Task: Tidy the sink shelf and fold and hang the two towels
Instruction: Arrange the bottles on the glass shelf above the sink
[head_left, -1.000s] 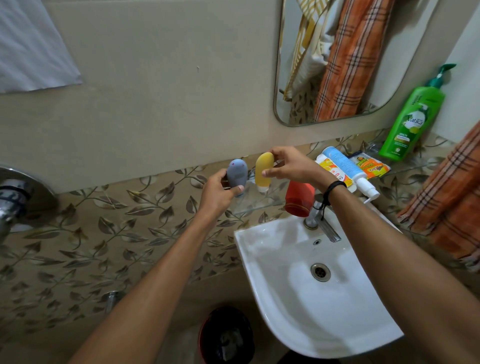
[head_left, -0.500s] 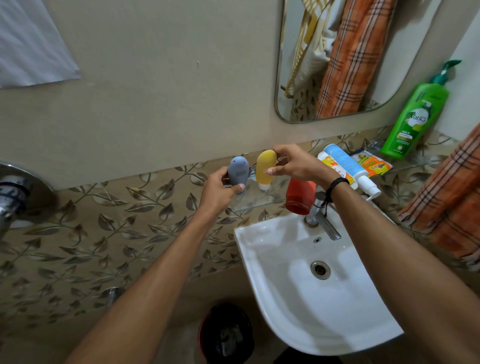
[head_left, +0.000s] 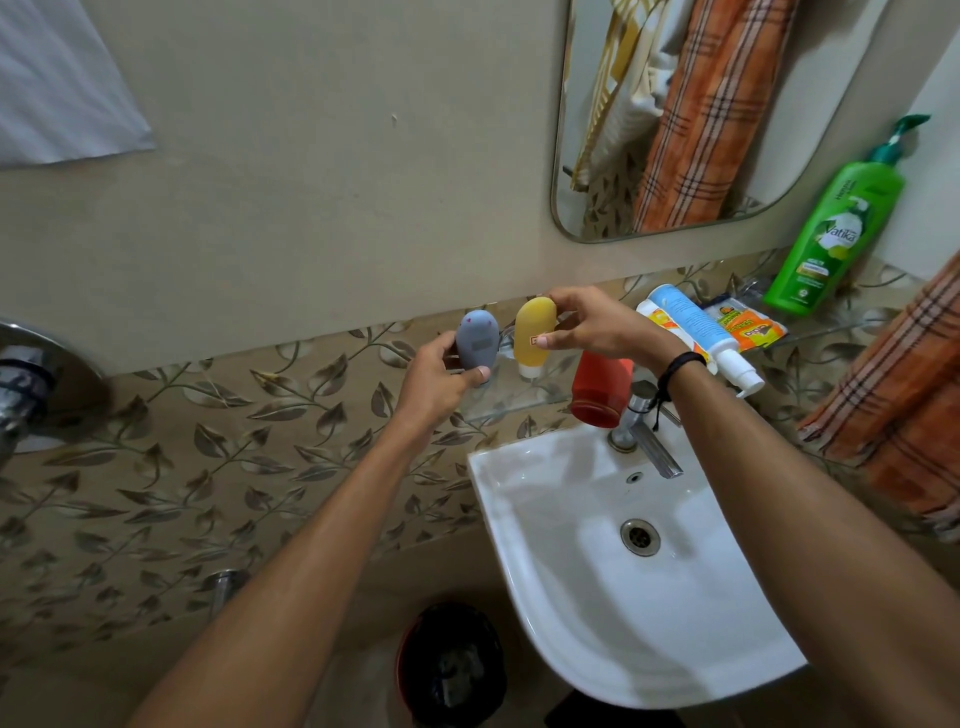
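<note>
Left hand (head_left: 436, 387) grips one grey bottle (head_left: 477, 340); right hand (head_left: 597, 327) pinches one yellow bottle (head_left: 534, 332). Both cap-down over left end of glass shelf (head_left: 519, 404). Rightward on shelf: one red bottle (head_left: 597, 392), two tubes (head_left: 688, 319) lying flat, one orange packet (head_left: 750, 326), one green pump bottle (head_left: 831, 234). One checked towel (head_left: 904, 400) far right.

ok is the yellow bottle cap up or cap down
Cap down. The yellow bottle has its white cap at the bottom, toward the glass shelf, and its rounded end on top, pinched by the right hand.
</note>
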